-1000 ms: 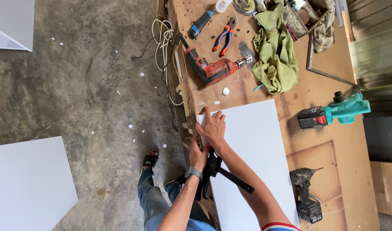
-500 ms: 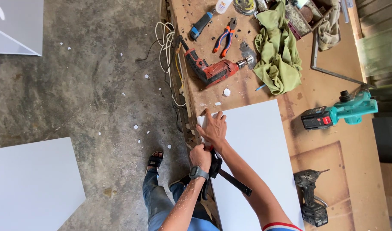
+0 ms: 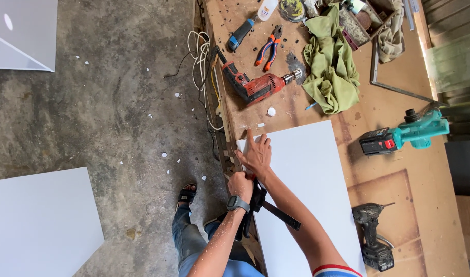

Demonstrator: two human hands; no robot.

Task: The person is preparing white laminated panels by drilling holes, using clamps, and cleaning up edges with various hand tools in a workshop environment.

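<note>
A white panel [image 3: 307,184] lies flat on the wooden workbench [image 3: 404,174]. My right hand [image 3: 255,153] presses flat on the panel's near corner, fingers spread. My left hand [image 3: 240,185], with a watch on the wrist, grips the handle of a black and red bar clamp [image 3: 268,208] at the bench edge, where the clamp's bar crosses the panel.
On the bench lie a red corded drill [image 3: 253,84], pliers [image 3: 268,48], a blue-handled tool [image 3: 241,33], a green rag [image 3: 331,64], a teal cordless tool [image 3: 404,134] and a dark cordless driver [image 3: 372,236]. White panels [image 3: 40,220] rest on the concrete floor, with a coiled cable [image 3: 201,56] by the bench.
The view has shifted slightly. My hands stay at the panel's corner; my left hand has settled on the clamp handle.
</note>
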